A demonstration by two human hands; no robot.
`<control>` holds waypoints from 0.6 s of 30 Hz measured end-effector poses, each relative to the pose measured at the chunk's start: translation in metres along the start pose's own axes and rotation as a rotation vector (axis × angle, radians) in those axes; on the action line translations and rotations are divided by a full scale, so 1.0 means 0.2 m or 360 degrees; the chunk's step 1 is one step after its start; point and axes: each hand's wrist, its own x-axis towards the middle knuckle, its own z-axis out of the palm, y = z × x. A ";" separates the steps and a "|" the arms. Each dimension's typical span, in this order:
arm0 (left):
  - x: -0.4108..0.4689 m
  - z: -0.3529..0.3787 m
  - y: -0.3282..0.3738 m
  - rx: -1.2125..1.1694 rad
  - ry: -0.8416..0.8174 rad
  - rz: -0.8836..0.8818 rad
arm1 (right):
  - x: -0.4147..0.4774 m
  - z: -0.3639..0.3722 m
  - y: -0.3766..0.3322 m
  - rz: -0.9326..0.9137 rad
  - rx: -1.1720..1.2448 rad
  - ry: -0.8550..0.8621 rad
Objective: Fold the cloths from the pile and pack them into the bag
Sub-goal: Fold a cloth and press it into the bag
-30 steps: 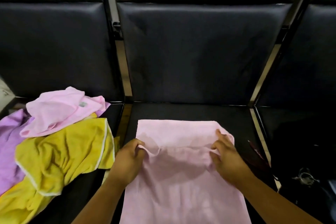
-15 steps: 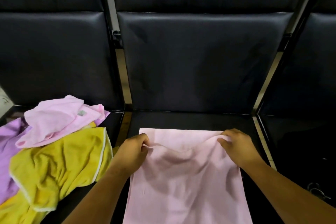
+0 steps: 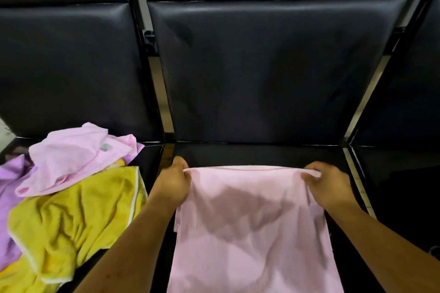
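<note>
A pale pink cloth point(image 3: 252, 228) lies spread on the middle black seat and runs toward me past the bottom edge. My left hand point(image 3: 172, 182) grips its far left corner. My right hand point(image 3: 329, 184) grips the far right corner. The far edge is pulled taut between the two hands and lifted slightly off the seat. On the left seat lies the pile: a crumpled pink cloth point(image 3: 71, 159) on top, a yellow cloth point(image 3: 71, 219) with white trim under it, and a lilac cloth point(image 3: 9, 181) at the left edge. I see no bag clearly.
Three black padded seats with tall backrests point(image 3: 266, 74) stand side by side, split by metal frame bars point(image 3: 157, 74). The right seat point(image 3: 402, 183) is dark, with something indistinct at its near right edge. Bare seat shows beyond the pink cloth.
Both hands have moved from the cloth's middle to its far corners and spread apart, stretching the far edge straight. The view has tilted up.
</note>
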 end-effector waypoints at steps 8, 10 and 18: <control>-0.05 0.05 -0.04 -0.0030 0.0063 0.0183 | 0.00 0.00 0.01 0.0172 -0.0216 -0.0010; -0.09 0.04 -0.04 -0.0074 0.0150 0.0209 | -0.02 -0.01 0.01 0.0192 -0.0132 -0.0044; -0.25 -0.28 0.04 -0.0800 0.0326 0.0191 | -0.17 -0.37 -0.05 0.0187 0.0463 0.0119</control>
